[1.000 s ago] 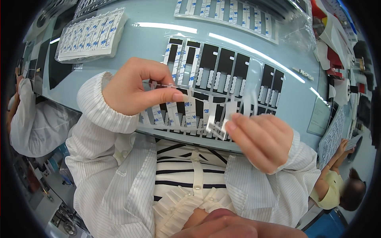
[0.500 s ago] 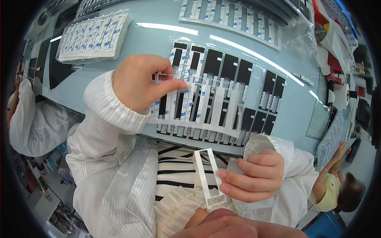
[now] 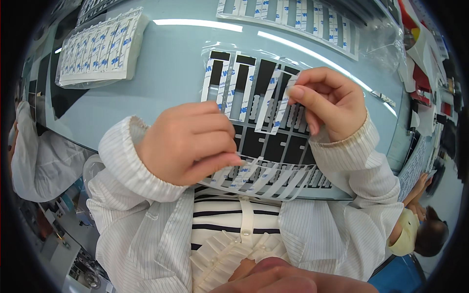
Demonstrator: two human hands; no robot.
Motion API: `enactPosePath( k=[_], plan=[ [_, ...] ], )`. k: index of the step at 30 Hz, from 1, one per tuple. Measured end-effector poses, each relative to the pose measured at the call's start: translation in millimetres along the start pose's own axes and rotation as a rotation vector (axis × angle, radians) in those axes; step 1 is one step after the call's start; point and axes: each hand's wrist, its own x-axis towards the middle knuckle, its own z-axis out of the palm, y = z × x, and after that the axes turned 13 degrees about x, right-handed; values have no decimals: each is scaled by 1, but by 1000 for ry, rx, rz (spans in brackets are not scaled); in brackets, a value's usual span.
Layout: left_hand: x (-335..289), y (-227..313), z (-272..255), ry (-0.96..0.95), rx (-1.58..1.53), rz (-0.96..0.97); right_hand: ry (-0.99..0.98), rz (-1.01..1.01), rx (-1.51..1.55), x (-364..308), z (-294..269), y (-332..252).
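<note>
My right hand (image 3: pixel 334 102) pinches the upper end of a narrow rectangular adhesive frame (image 3: pixel 266 111), white with blue print. The frame hangs tilted over a sheet of black rectangular pieces (image 3: pixel 254 142) on the table. Between thumb and fingers of my left hand (image 3: pixel 193 144) is the edge of a translucent backing sheet (image 3: pixel 273 179) with adhesive strips, which droops over the table's near edge. Two similar adhesive frames (image 3: pixel 243 90) lie on black pieces at the sheet's upper left.
A thick wrapped stack of adhesive sheets (image 3: pixel 100 51) stands at the far left. Another adhesive strip sheet (image 3: pixel 293 22) lies at the back, beside crumpled clear plastic (image 3: pixel 378 39). At the right edge sits another person in yellow (image 3: pixel 404 237); white fabric (image 3: pixel 39 156) shows at the left.
My right hand has carried its adhesive frame from in front of my chest up over the black pieces. My left hand has lowered the backing sheet toward me.
</note>
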Motion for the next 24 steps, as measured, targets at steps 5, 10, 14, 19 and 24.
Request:
enactPosePath(
  k=[5,10,14,19,24],
  plan=[
    [-4,-2,7,97,138,89,-10,35,-74,7,6,6],
    [-4,-1,4,96,241,101,14,12,-104,4,6,5],
    [-4,-5,2,72,264,103,14,6,-133,8,6,4],
    [-4,-6,3,55,250,96,24,-2,-150,9,6,7],
    [-5,-5,6,42,268,88,34,-1,-168,6,6,9]
  ],
)
